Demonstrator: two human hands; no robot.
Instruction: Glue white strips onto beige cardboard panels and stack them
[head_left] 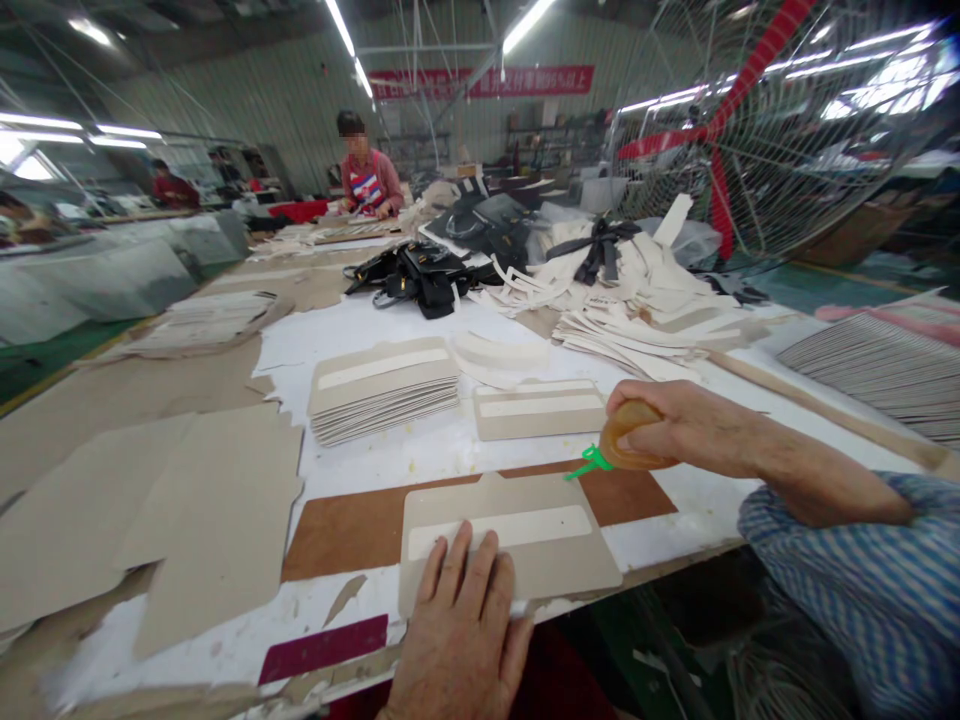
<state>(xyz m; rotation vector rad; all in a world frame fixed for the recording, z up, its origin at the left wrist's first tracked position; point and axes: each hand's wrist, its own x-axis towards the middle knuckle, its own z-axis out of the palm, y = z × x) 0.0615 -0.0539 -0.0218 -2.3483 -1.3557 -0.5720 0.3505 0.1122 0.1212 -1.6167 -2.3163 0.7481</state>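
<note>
My left hand (469,610) lies flat, fingers stretched, on the lower left part of a beige panel (555,565) with a white strip across it. The panel rests on a brown strip (345,530) at the table's near edge. My right hand (675,425) is wrapped round an amber squeeze bottle (634,437), tilted down to the left. Its green nozzle (589,462) points at the panel's upper right edge; whether the tip touches cannot be made out. Just behind lies another beige panel (540,425) with a white strip.
A stack of beige panels (386,390) stands behind on the left. Large beige sheets (217,510) lie farther left, a maroon strip (322,648) in front. Black bag pieces (431,275) and pale cut strips (637,300) are heaped beyond. A large fan (712,135) stands right; a person (367,175) works opposite.
</note>
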